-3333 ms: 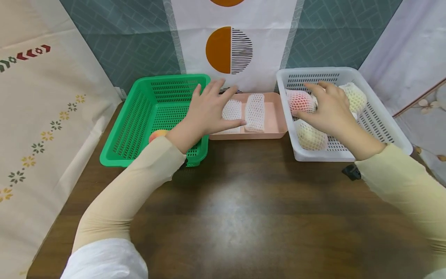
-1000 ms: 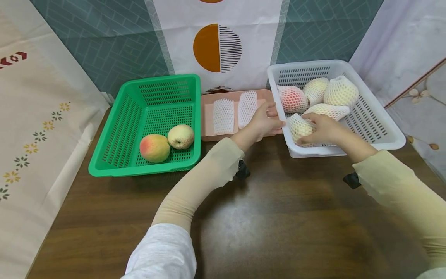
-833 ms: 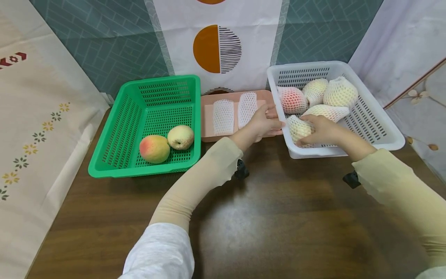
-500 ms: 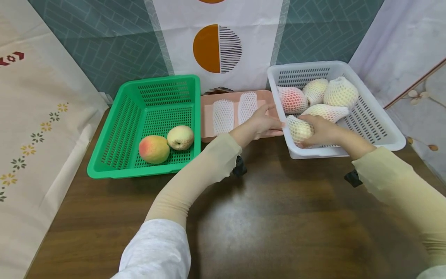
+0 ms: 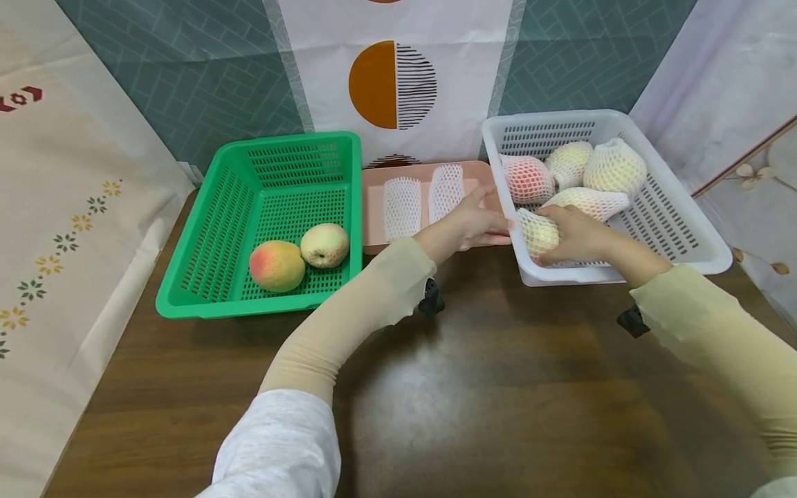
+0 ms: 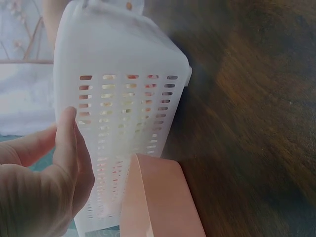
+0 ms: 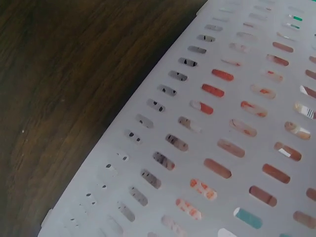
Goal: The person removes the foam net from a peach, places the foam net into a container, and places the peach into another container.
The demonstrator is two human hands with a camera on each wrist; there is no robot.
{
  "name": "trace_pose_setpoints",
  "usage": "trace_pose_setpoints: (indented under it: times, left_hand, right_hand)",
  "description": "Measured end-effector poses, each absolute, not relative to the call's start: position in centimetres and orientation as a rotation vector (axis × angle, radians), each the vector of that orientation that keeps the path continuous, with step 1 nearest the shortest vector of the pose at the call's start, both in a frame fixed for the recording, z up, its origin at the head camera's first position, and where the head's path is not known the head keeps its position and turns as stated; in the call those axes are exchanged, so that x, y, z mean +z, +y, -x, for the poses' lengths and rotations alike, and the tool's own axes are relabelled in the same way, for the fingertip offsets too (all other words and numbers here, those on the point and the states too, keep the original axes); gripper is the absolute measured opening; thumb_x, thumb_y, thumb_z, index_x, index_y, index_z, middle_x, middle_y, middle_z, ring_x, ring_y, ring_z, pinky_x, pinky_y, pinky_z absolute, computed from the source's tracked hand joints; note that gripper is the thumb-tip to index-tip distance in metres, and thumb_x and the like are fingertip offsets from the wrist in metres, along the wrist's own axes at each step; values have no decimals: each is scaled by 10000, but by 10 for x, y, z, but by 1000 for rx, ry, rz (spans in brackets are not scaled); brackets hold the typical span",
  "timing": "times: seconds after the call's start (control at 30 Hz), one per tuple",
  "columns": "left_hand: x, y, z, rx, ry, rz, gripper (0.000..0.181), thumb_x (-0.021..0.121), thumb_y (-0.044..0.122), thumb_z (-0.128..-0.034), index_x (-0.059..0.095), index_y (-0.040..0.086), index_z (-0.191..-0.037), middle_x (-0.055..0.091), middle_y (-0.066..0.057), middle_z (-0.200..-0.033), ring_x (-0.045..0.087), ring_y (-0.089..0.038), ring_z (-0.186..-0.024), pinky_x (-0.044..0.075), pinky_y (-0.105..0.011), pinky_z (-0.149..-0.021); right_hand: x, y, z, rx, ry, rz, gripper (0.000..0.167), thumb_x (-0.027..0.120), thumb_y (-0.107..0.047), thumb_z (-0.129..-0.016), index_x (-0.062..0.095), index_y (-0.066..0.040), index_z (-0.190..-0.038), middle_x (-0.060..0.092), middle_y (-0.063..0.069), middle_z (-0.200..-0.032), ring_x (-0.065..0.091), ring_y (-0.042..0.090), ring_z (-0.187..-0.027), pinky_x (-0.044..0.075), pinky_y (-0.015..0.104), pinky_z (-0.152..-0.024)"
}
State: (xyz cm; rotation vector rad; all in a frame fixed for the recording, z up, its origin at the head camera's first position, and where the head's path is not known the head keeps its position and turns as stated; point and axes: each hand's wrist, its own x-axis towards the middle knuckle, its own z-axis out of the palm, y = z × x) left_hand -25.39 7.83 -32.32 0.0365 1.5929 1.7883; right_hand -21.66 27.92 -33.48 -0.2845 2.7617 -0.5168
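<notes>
My right hand [image 5: 579, 238] reaches into the white basket [image 5: 703, 252] and grips a pale yellow fruit in a white foam net [image 5: 537, 234] at the front left corner. Thumb and fingers lie around its right side. My left hand [image 5: 468, 225] is at the basket's left wall, with fingers fairly straight. In the left wrist view, the left hand [image 6: 54, 177] has fingertips against the wall near the rim. A pink-red netted fruit [image 5: 528, 178] and several pale netted fruits, one an elongated netted fruit [image 5: 588, 202], lie behind. The right wrist view shows basket wall without the hand.
Left stands a green basket [image 5: 187, 304] holding a mango [image 5: 277, 266] and a round pale yellow fruit [image 5: 325, 245]. Between the baskets, a pink tray [image 5: 373, 207] bears two flat foam nets, a left net [image 5: 401, 207] and a right net [image 5: 445, 190]. Patterned cloth hangs around the wooden table [image 5: 467, 387].
My left hand has moved right, from over the green basket and tray to the white basket's left wall. My right hand has lowered onto the front netted fruit, which has turned slightly since.
</notes>
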Motion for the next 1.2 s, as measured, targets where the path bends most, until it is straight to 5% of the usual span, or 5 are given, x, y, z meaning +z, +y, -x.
trace_pose_setpoints:
  times: [0.53,0.8,1.07,1.2]
  left_hand:
    - [-327,83,253,1793,1592,-30,860,556,-148,-864,185,280,-1511,576,-268,-1148,576,-398,-1135,530,-402,-875]
    - [-326,81,253,1815,1576,-47,860,550,-159,-861,178,261,-1512,542,-318,-1227,557,-421,-1150,517,-426,-899]
    - [-325,79,253,1830,1575,-64,849,548,-158,-862,173,237,-1512,580,-170,-842,579,-411,-1119,516,-433,-894]
    - [-325,80,252,1837,1568,-72,851,533,-175,-859,160,218,-1515,559,-160,-806,559,-431,-1140,507,-440,-906]
  right_hand:
    - [-335,281,211,-563,2809,270,854,797,-304,-712,376,92,-1341,474,342,-1276,461,456,-1148,386,609,-944]
    - [-328,284,207,-638,2839,289,781,805,-237,-699,428,76,-1308,536,300,-1220,512,378,-1037,419,517,-861]
    - [-316,286,201,-692,2828,225,800,804,-250,-712,402,58,-1331,494,293,-1266,467,387,-1077,393,543,-898]
    - [-313,288,198,-705,2829,204,809,796,-235,-719,383,71,-1344,480,305,-1278,464,397,-1081,386,558,-913]
